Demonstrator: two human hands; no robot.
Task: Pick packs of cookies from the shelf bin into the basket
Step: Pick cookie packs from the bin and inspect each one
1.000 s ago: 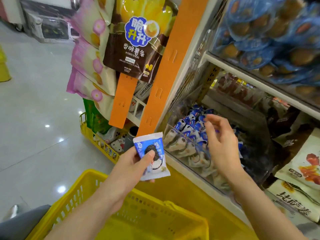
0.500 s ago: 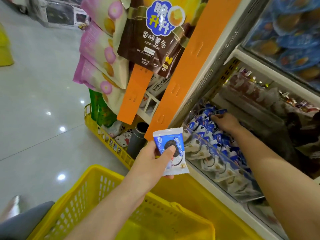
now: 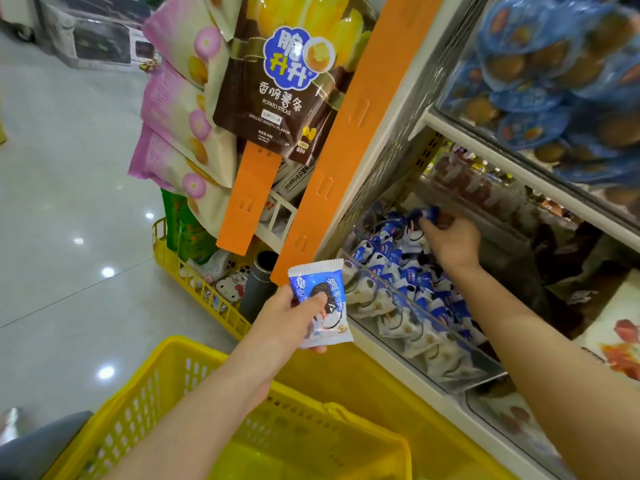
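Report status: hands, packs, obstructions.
Left hand pinches blue-white cookie pack by yellow plastic basket. Right hand grips second pack in clear shelf bin. Drop path open.

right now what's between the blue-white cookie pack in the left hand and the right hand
Head view: the bin's clear plastic front wall and heaped blue-white cookie packs.

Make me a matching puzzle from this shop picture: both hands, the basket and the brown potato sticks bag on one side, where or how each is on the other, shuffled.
Things:
1. left hand
2. right hand
3. basket
4. potato sticks bag

Places or states:
A. hangs on an orange strip
B. yellow, lowest in view
C. grips one cookie pack outside the shelf
D. inside the shelf bin, pinching a bin pack

Pairs: 1-C, 2-D, 3-B, 4-A.
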